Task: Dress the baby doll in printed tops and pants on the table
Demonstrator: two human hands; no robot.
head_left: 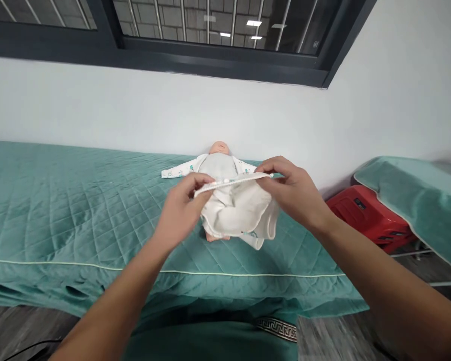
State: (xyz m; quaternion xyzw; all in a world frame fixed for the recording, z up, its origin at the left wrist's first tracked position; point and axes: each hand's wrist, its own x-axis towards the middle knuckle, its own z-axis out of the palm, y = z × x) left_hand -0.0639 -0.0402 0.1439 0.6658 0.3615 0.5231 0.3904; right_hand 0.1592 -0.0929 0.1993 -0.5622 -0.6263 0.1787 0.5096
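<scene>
A pair of white baby pants (242,208) hangs between my hands, its waistband stretched wide and its legs drooping to the lower right. My left hand (186,203) pinches the left end of the waistband. At the right end, my right hand (287,188) grips the band between thumb and fingers. Behind the garment a baby doll (219,148) lies on its back in a white long-sleeved top (216,164) with small green prints on the sleeves. The pants cover most of the doll's lower body; a bit of skin-coloured foot or leg shows beneath them.
A green quilted cover (78,215) drapes the bed, which stands against a white wall (143,110). Above is a dark-framed window (218,55) with bars. To the right are a red plastic case (368,213) and another green-covered surface (424,195).
</scene>
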